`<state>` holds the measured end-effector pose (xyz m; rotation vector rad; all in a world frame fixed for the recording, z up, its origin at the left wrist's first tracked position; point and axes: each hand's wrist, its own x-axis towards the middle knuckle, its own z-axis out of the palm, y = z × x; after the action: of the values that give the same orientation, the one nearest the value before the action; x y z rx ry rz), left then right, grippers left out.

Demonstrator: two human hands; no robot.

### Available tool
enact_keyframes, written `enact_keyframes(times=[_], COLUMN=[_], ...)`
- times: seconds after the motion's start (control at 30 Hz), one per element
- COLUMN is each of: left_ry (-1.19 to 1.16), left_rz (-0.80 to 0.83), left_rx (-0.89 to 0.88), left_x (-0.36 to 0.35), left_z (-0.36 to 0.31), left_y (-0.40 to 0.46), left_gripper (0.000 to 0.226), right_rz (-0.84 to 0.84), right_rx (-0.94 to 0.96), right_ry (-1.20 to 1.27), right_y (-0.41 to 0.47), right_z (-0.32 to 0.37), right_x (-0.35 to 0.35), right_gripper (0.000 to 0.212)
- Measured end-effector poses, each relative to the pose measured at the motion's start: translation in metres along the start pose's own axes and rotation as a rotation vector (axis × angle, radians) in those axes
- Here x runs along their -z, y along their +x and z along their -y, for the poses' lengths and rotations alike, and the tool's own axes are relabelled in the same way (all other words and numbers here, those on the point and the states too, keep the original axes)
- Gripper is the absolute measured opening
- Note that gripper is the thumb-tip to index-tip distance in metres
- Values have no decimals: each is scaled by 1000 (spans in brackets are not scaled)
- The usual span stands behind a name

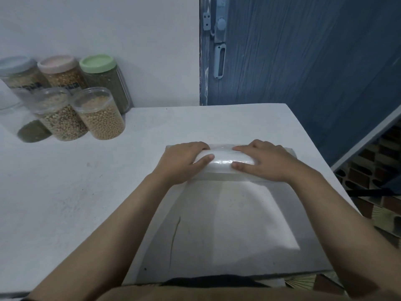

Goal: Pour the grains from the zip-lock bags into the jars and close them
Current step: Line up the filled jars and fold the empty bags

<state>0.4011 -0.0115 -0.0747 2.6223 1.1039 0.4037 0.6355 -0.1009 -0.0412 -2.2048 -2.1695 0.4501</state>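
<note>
I see both hands on a clear zip-lock bag (223, 161) lying flat and apparently empty on the white table (65, 203), right of centre. The left hand (184, 164) and the right hand (262, 162) each curl over a rolled or folded part of the bag, fingers over the far side and thumbs pressing the near side, so both are clamped on the plastic. The bag's right end lies close to the table's right edge, which slants away toward the near right; its unrolled part stretches toward the near edge between the forearms. To the left of the hands the tabletop runs wide and bare as far as the jars (65, 98), grouped at the far left against the white wall (108, 29). Three at the back wear lids, grey, pink and green; two in front, filled with pale grains, show clear tops. A blue door (303, 51) with a latch stands beyond the far right corner.
</note>
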Motion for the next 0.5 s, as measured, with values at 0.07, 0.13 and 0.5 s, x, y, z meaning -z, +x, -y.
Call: enact_keyframes(times=[0.07,0.13,0.5], left_ry=[-24,-13,204], left_rz=[63,98,-167], left_rx=[47,90,10], left_x=[3,6,5], left_z=[3,6,5], left_y=[7,17,16], left_gripper=[36,37,52], right_rz=[-11,-3,-132], right_rx=[-1,0,6], right_ry=[-18,-11,12], right_y=[8,17,32], right_z=[0,-2,-11], right_x=[-2,0,-14], right_gripper=[56,52,53])
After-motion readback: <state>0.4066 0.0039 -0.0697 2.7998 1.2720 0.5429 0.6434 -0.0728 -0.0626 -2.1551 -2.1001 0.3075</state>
